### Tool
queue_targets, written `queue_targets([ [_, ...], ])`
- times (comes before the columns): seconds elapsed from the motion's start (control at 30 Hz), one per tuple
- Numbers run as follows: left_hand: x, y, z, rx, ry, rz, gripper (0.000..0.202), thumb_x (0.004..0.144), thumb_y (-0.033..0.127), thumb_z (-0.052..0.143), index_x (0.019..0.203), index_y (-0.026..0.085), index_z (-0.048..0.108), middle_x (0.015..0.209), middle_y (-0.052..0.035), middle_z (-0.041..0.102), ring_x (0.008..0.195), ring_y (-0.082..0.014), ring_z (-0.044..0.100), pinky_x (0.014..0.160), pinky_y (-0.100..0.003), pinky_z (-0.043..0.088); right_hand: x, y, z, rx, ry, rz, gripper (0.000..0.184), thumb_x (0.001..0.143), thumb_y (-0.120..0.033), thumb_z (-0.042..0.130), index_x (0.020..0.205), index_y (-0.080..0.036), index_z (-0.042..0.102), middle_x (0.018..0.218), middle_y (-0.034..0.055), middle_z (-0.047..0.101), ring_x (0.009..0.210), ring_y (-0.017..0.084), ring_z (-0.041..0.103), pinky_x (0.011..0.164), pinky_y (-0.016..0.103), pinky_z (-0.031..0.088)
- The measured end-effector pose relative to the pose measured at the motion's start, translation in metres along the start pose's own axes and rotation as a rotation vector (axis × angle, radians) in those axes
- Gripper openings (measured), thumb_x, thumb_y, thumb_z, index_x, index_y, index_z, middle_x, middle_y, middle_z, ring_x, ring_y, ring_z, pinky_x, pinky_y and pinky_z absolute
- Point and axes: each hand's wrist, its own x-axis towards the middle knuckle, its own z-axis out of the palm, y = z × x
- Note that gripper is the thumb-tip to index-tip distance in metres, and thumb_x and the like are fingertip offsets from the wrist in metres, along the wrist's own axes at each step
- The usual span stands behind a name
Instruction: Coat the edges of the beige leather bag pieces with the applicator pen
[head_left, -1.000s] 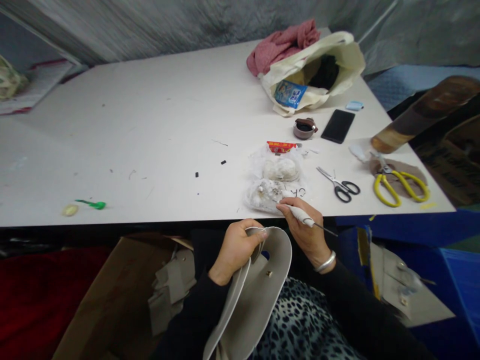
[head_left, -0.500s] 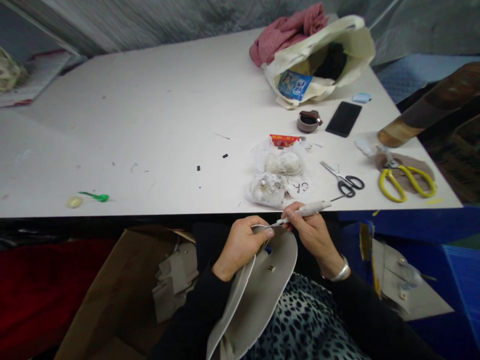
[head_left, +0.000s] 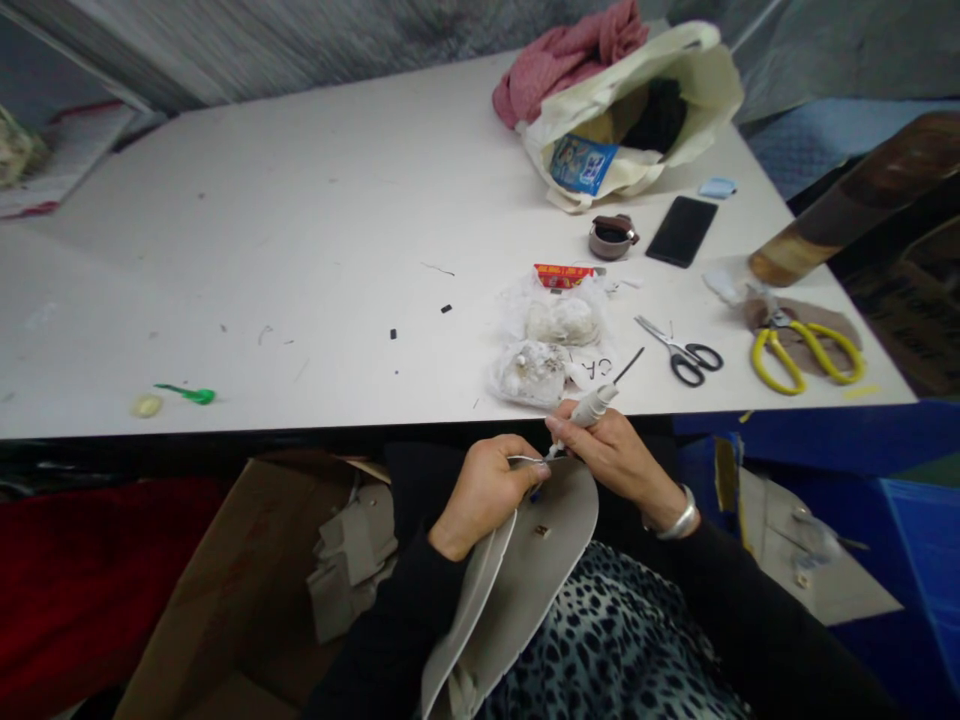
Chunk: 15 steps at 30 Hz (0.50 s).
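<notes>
My left hand (head_left: 487,492) pinches the upper edge of a grey bag (head_left: 519,588), which hangs over my lap with its flap spread and a small metal clasp piece (head_left: 541,531) showing. In my right hand (head_left: 619,455) is a hand tool with a whitish wrapped handle (head_left: 594,406), closed in my fingers. Its thin dark rod points up and away over the table edge, while its working tip meets the bag's edge beside my left thumb. The exact shape of that tip is too small to tell.
On the white table (head_left: 300,230) lie plastic bags of small parts (head_left: 534,372), scissors (head_left: 686,360), yellow-handled pliers (head_left: 810,350), a phone (head_left: 681,231), a cloth tote (head_left: 555,115) and a bottle (head_left: 795,250). A cardboard box (head_left: 202,590) with grey pieces stands at lower left.
The tool has tilted from nearly level to steeper, its rod now pointing up over the table. My right hand has turned with it; my left hand keeps its hold on the bag.
</notes>
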Motion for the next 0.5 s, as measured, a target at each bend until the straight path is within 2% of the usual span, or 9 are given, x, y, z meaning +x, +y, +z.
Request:
queue_targets([
  [0.1,0.0,-0.001,-0.002,-0.026,0.016,-0.008,0.008,0.075,0.024,0.074,0.071,0.016,0.075,0.07,-0.0041,0.074,0.066,-0.0178,0.064,0.064,-0.028,0.046,-0.004,-0.003,0.004,0.025,0.015,0.004,0.038,0.104,-0.046,0.056,0.077,-0.02,0.063,0.067,-0.002,0.059,0.064,0.014,0.055,0.065,0.028,0.046],
  [0.23,0.0,-0.003,-0.01,-0.107,0.059,-0.054,0.01,0.073,0.026,0.076,0.071,0.016,0.075,0.067,-0.0023,0.071,0.061,-0.0154,0.059,0.06,-0.027,0.044,-0.018,0.009,0.019,0.33,0.138,0.081,0.034,0.101,-0.049,0.063,0.083,-0.02,0.069,0.073,0.0007,0.067,0.067,0.016,0.064,0.063,0.028,0.052],
  [0.33,0.0,-0.003,-0.014,-0.153,0.066,-0.086,0.012,0.071,0.027,0.078,0.07,0.015,0.075,0.063,-0.002,0.069,0.057,-0.0144,0.057,0.058,-0.026,0.042,-0.022,0.019,0.027,0.465,0.239,0.114,0.034,0.099,-0.051,0.067,0.084,-0.021,0.071,0.075,0.0021,0.069,0.067,0.017,0.066,0.064,0.029,0.056],
  [0.43,0.001,-0.002,-0.018,-0.208,0.104,-0.104,0.015,0.067,0.029,0.081,0.069,0.015,0.075,0.063,-0.0029,0.07,0.058,-0.015,0.059,0.059,-0.026,0.043,-0.015,0.023,0.026,0.46,0.41,0.115,0.034,0.1,-0.052,0.064,0.089,-0.021,0.071,0.076,0.0021,0.069,0.067,0.017,0.066,0.064,0.03,0.057],
  [0.5,0.001,-0.002,-0.022,-0.245,0.125,-0.118,0.018,0.067,0.031,0.083,0.069,0.015,0.075,0.064,-0.0034,0.071,0.059,-0.0158,0.06,0.06,-0.026,0.044,-0.008,0.023,0.023,0.346,0.536,0.084,0.031,0.101,-0.05,0.064,0.092,-0.021,0.07,0.079,0.0023,0.07,0.069,0.017,0.066,0.067,0.031,0.056],
])
